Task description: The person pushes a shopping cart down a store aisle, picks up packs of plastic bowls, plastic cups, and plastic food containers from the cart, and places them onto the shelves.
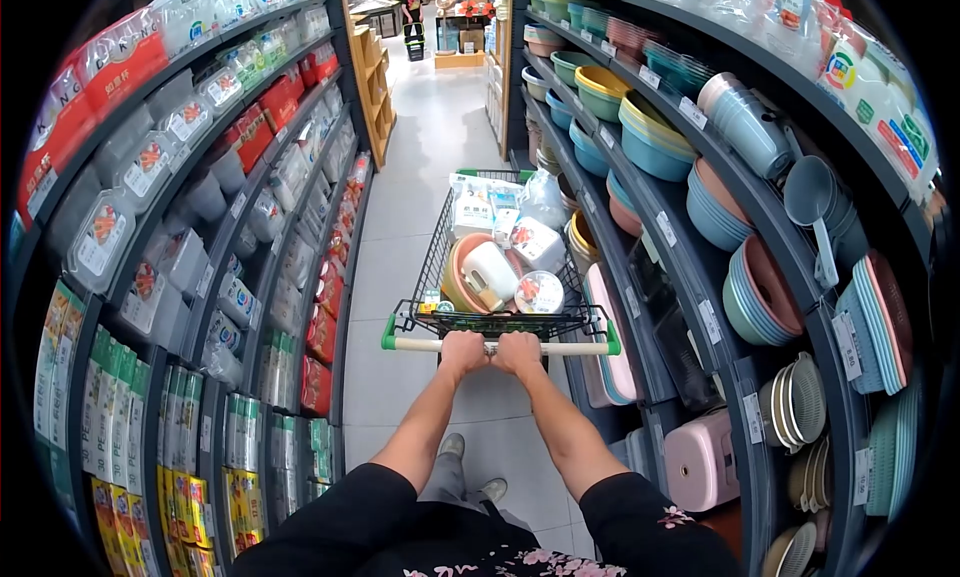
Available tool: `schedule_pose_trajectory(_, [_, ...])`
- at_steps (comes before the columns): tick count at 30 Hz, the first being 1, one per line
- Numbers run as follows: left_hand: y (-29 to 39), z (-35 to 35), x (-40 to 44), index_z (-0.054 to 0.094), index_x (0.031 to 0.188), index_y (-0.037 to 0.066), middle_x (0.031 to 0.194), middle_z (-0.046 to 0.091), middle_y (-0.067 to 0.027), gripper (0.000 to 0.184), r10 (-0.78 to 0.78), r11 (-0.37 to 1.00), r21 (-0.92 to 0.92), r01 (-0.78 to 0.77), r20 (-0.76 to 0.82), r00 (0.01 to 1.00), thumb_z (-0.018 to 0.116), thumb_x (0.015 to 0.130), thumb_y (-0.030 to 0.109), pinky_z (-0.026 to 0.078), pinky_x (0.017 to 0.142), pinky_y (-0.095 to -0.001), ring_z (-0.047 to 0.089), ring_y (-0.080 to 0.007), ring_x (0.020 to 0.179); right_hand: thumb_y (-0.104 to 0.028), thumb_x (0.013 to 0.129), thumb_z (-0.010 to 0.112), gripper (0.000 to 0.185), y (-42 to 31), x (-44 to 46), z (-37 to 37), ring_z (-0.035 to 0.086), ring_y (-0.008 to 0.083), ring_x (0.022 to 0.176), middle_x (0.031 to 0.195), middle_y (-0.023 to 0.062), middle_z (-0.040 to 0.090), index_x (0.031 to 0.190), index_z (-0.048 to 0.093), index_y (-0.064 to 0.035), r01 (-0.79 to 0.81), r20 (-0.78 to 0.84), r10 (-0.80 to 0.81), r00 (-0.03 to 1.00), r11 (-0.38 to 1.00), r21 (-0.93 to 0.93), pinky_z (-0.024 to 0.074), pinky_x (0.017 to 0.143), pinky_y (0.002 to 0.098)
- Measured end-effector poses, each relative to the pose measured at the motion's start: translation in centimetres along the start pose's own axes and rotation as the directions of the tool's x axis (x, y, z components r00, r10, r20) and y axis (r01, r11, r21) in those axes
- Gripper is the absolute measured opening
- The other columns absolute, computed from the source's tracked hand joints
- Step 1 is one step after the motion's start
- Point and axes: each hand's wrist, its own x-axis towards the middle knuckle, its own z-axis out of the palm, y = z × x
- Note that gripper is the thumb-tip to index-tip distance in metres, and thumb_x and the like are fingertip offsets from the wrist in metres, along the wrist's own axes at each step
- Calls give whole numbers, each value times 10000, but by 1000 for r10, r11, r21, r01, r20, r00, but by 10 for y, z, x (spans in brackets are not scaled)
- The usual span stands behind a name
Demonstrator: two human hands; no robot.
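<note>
My left hand (463, 353) and my right hand (518, 351) are side by side, fingers wrapped round the cream handle (580, 348) of a shopping cart. Green end pieces cap the handle. Beyond it, the black wire basket (441, 239) of the cart holds a pinkish basin (458, 277) with a white rounded container (490, 271) in it. A round clear-lidded tub (540, 292) lies to the right. White plastic-wrapped packs (537, 242) and a clear bag (543, 199) fill the far part. A small yellow-green pack (434, 302) sits at the near left corner.
Shelves of packaged disposable containers (150, 167) line the left side. On the right, shelves carry stacked basins (655, 137), a ladle (810, 202) and a pink box (702, 460). Tiled floor (400, 177) runs ahead between them. A person (412, 17) stands far ahead.
</note>
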Motion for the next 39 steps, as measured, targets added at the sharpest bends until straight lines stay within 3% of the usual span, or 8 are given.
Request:
schedule_pose_trajectory(9, [-8,-2,-4,745,720,95,718,707,-147,282,12,1000,-7,-13,-53,999,664,696,364,565,672,-393,713,-291,691,-417,726,671,362,-4,-3,-4,724,311,778,804,180,722,768,758,-68,61,-52,-61,997,998,0,564,729,401])
schedule_pose_trajectory(19, [-12,-6,3,752,741,75,735,714,-152,266,7,1000,-20,-9,-79,997,713,678,330,565,662,-398,718,-302,689,-380,722,677,315,-4,10,-6,726,298,765,784,170,722,760,759,-78,54,-87,-58,995,998,-42,564,719,395])
schedule_pose_trajectory(23, [-25,-1,18,757,754,75,751,718,-156,277,-29,999,-34,28,-20,999,723,672,338,566,673,-392,724,-295,727,-384,730,666,327,-10,22,4,724,301,755,773,177,717,747,754,-70,55,-84,-59,995,997,-46,564,695,397])
schedule_pose_trajectory(25, [-30,0,15,751,738,49,715,701,-174,416,-31,996,-79,27,-51,998,711,677,459,564,655,-401,711,-314,679,-388,726,670,321,-13,23,6,722,296,746,768,163,719,748,754,-79,52,-81,-56,995,998,-46,562,696,397])
schedule_pose_trajectory(28, [-41,11,36,755,756,42,718,704,-172,461,-18,995,-97,14,-40,999,721,674,494,566,668,-405,712,-319,687,-394,726,671,325,-7,49,18,719,305,740,775,166,718,757,756,-82,61,-52,-64,997,997,-57,563,701,399])
schedule_pose_trajectory(32, [-35,-8,26,756,760,42,730,708,-171,456,-6,993,-114,2,-34,999,731,667,488,567,671,-409,713,-320,689,-396,724,674,324,-10,40,10,717,314,739,785,170,718,751,753,-83,67,-89,-76,993,993,-93,564,693,402])
schedule_pose_trajectory(34, [-37,-10,28,762,781,69,783,721,-166,331,-13,994,-107,9,-35,999,737,682,384,569,688,-387,723,-304,735,-323,718,674,263,-16,39,2,722,314,764,795,173,721,760,753,-76,13,-51,-17,999,997,-74,567,734,397])
schedule_pose_trajectory(39, [-48,-19,44,761,780,68,780,720,-165,311,-2,992,-124,-1,-25,1000,734,684,362,568,684,-392,721,-311,734,-346,713,676,280,-22,53,-12,721,311,753,784,172,719,748,749,-77,3,-51,-7,999,997,-79,566,716,400])
